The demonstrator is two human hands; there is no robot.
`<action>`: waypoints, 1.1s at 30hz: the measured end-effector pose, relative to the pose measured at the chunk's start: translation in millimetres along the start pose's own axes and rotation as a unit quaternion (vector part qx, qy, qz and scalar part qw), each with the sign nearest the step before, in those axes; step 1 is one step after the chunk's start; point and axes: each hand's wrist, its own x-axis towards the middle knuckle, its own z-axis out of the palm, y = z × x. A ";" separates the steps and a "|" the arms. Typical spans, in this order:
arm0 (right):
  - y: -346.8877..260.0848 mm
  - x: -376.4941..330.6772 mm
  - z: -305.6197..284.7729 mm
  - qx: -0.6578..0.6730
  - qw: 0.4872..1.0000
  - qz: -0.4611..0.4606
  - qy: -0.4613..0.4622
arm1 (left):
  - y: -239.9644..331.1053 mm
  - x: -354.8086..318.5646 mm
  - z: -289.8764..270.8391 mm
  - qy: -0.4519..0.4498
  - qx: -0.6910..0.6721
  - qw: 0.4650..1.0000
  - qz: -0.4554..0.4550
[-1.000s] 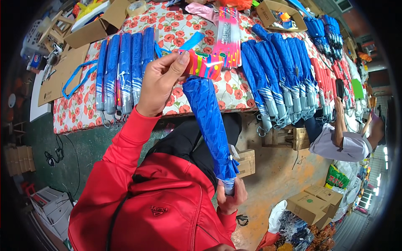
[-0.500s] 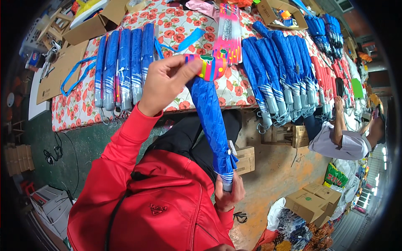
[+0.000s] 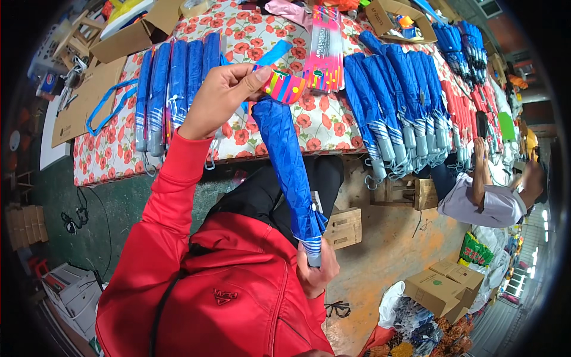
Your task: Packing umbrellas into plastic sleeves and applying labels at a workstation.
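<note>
A folded blue umbrella point(image 3: 282, 156) slants in front of my body, its grey handle end low and its top up near the table edge. My right hand point(image 3: 318, 272) is closed around the handle. Up at the other end, my left hand point(image 3: 225, 98) pinches a bright striped and dotted paper card point(image 3: 286, 86), which curves just above the umbrella's top. Whether card and umbrella touch, I cannot tell. Beyond that lies a stack of similar pink cards point(image 3: 325, 56). Left of it rest several blue umbrellas in clear sleeves point(image 3: 177, 89).
A flowered cloth covers the table point(image 3: 107, 157). Several more blue umbrellas point(image 3: 398, 95) lie at right, handles over the edge, with red ones point(image 3: 461, 119) beyond. A co-worker point(image 3: 485, 199) sits at far right. Cardboard boxes point(image 3: 443, 288) stand on the floor, and a wooden stool point(image 3: 345, 228) is under the table edge.
Both hands have shifted left with the umbrella and the card. The card now shows more of its striped face and sits slightly left of the umbrella's former top position.
</note>
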 end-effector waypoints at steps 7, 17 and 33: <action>1.5 -2.6 0.7 -0.011 0.999 -0.032 0.019 | 8.8 -5.4 4.1 0.047 -0.066 0.995 -0.060; -1.5 -2.6 -1.7 0.012 0.999 -0.034 0.017 | -2.8 -9.6 -2.4 0.047 -0.067 0.996 -0.038; -3.4 -6.0 -15.6 0.012 0.999 -0.049 -0.005 | -10.4 -20.9 -1.2 0.075 -0.264 0.956 -0.104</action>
